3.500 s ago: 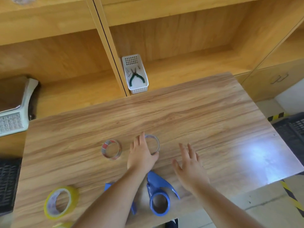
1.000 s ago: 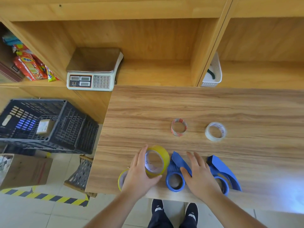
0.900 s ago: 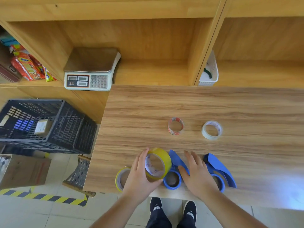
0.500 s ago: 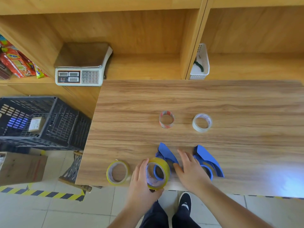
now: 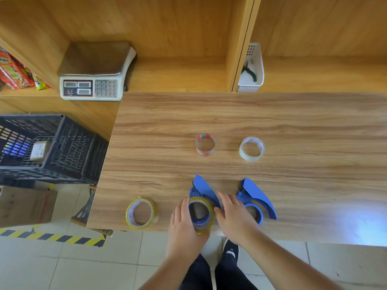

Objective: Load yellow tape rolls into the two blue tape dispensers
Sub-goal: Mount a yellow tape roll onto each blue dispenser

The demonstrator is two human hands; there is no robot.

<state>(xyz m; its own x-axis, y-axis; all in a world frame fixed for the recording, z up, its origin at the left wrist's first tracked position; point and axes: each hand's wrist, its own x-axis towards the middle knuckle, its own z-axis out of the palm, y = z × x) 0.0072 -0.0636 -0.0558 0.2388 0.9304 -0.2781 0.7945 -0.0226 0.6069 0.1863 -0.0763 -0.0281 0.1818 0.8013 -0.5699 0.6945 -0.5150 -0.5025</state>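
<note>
Two dispensers: left blue dispenser [image 5: 202, 192] and right blue dispenser [image 5: 256, 195] lie near the front edge of the wooden surface [image 5: 293, 122]
Left hand [image 5: 184, 225]: fingers curled around a yellow tape roll [image 5: 201, 214] seated over the left dispenser's hub
Right hand [image 5: 234, 218]: fingers spread flat between the dispensers
Spare yellow roll [image 5: 141, 213]: flat, further left

Looks like a small shop or stockroom packing corner. Pale wooden shelving [image 5: 180, 34] along the far side, holding a white electronic price scale with keypad [image 5: 92, 80] and red snack packets [image 5: 14, 72] far left. Black plastic crate [image 5: 62, 147], brown cardboard box [image 5: 25, 204] and yellow-black hazard tape [image 5: 52, 236] on tiled floor, left.
</note>
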